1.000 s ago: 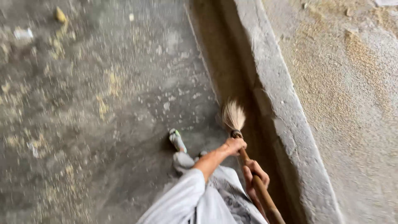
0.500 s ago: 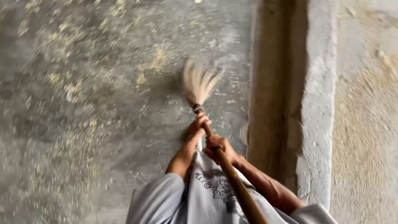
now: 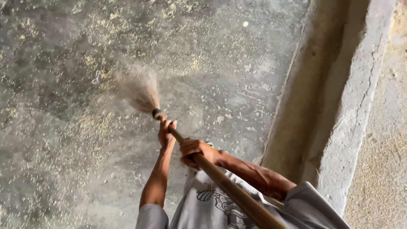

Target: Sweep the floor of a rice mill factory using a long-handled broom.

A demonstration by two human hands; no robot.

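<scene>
A wooden-handled broom (image 3: 212, 169) is being gripped by both hands, the left hand (image 3: 166, 132) closed around the handle just behind the blurred bristles (image 3: 137, 91) and the right hand (image 3: 196, 152) wrapped around it further back. The bristles are being pressed onto the concrete floor (image 3: 63, 148), where yellowish grain dust (image 3: 97, 123) is lying scattered. Along the floor's right edge, a concrete channel (image 3: 313, 106) is being bordered by a raised curb (image 3: 360, 110), its contents too dim to tell.

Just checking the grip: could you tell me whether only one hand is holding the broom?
No, both the left hand and right hand grasp the wooden handle of the broom.
</scene>
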